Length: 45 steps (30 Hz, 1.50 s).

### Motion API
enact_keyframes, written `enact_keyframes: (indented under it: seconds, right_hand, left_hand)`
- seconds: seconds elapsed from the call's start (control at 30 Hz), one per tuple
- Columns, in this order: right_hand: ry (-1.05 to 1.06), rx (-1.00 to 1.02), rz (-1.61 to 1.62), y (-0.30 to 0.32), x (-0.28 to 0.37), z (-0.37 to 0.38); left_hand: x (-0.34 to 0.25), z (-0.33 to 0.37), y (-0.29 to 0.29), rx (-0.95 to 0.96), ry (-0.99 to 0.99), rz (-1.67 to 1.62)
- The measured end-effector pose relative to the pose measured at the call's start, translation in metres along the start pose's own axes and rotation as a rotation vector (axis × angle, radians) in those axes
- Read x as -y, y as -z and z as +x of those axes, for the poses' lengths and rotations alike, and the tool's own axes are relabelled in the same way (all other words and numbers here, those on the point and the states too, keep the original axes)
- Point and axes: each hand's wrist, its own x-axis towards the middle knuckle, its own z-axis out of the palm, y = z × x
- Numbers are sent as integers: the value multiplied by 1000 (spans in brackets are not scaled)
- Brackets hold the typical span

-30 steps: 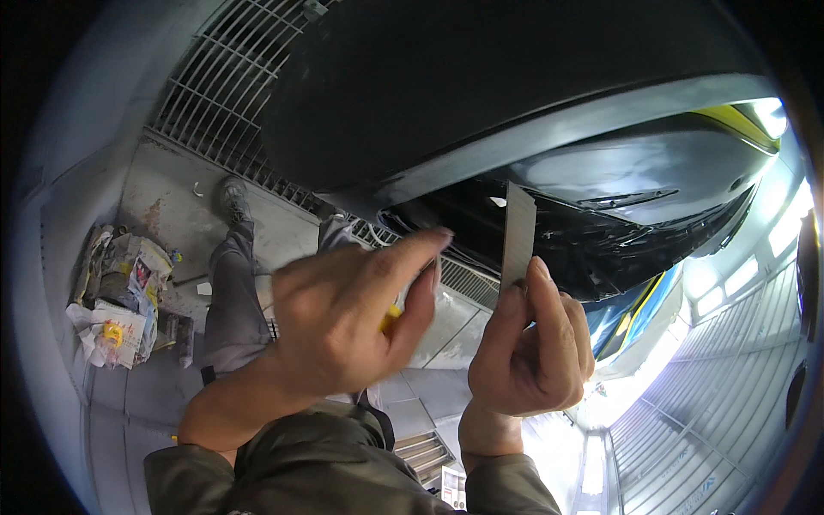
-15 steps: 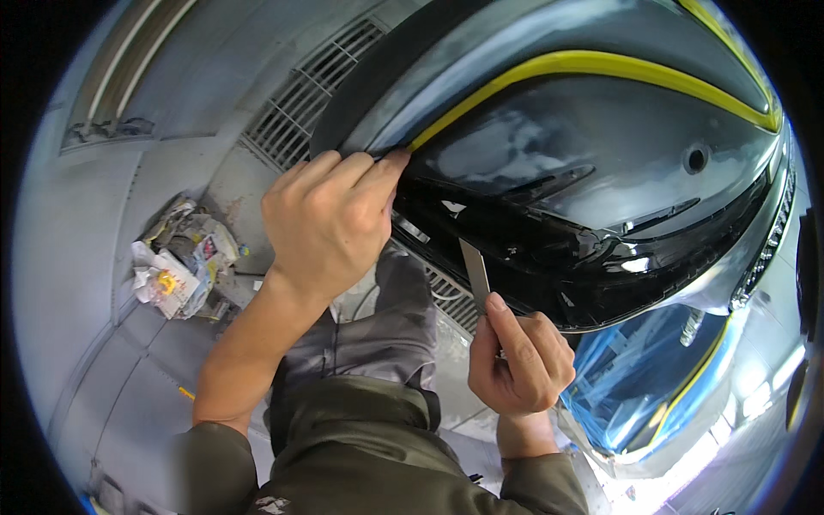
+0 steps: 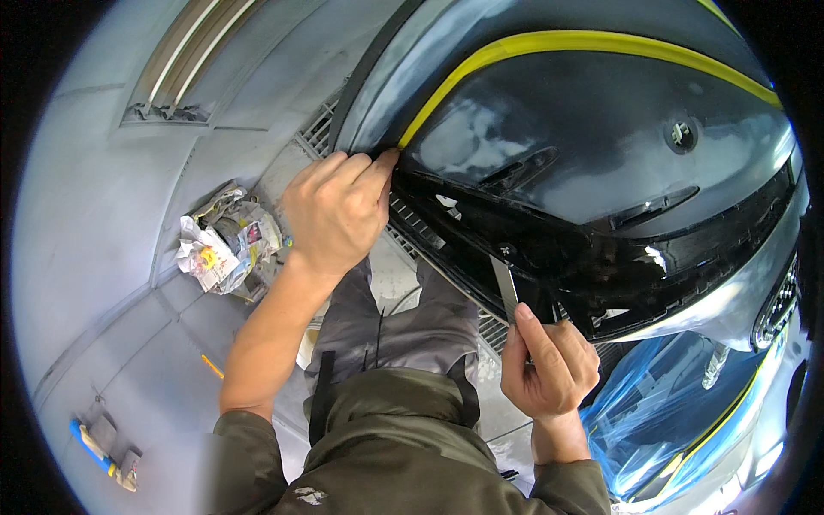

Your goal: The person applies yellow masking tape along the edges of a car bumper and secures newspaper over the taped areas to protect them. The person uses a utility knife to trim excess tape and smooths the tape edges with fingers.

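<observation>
A dark grey and glossy black car bumper [image 3: 592, 163] fills the upper right. Along its curved crease runs a strip of yellow masking tape [image 3: 558, 41]. My left hand [image 3: 336, 210] is closed at the near end of that strip, with thumb and forefinger pinched against the bumper's edge; the tips are partly hidden. Lower and to the right, my right hand [image 3: 554, 369] grips a thin flat metal blade [image 3: 505, 281] between thumb and fingers. The blade points up and left, in front of the bumper's black lower opening, and I cannot tell whether it touches.
A heap of crumpled paper and rubbish [image 3: 230, 245] sits on the floor by the left wall. Blue plastic sheeting [image 3: 661, 412] with yellow tape covers a part at the lower right. Behind the bumper is a floor grate [image 3: 318, 129]. A blue and yellow item [image 3: 103, 451] lies lower left.
The view has shifted, so the floor and rubbish appear further right. My left hand stays at the tape's end, and my right hand still holds the blade beside the bumper.
</observation>
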Motion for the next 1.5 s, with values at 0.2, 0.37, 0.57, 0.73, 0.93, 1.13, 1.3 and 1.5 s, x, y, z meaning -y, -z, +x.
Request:
enact_keyframes:
  seconds: [0.2,0.37,0.57,0.73,0.93,1.13,1.3,1.5]
  right_hand:
    - [6,41,23,-6,-1,5]
    - [6,57,27,-11,1,10]
    - [13,94,5,-14,1,13]
    - [14,94,-3,-19,2,15]
    - [-1,73,32,-22,2,17]
    - [-10,68,24,-25,2,15]
    - [-9,78,8,-27,1,15]
    - [10,67,-6,-31,2,18]
  left_hand:
    - [-3,-3,5,-18,64,-25]
    - [-2,1,0,-51,41,-49]
    - [5,5,-2,-19,-54,-20]
    - [9,5,-3,-7,-81,-53]
    - [9,4,4,49,-35,-93]
    - [10,6,-1,4,-58,-99]
    - [15,6,-3,5,-109,-81]
    - [19,3,-6,1,-138,-94]
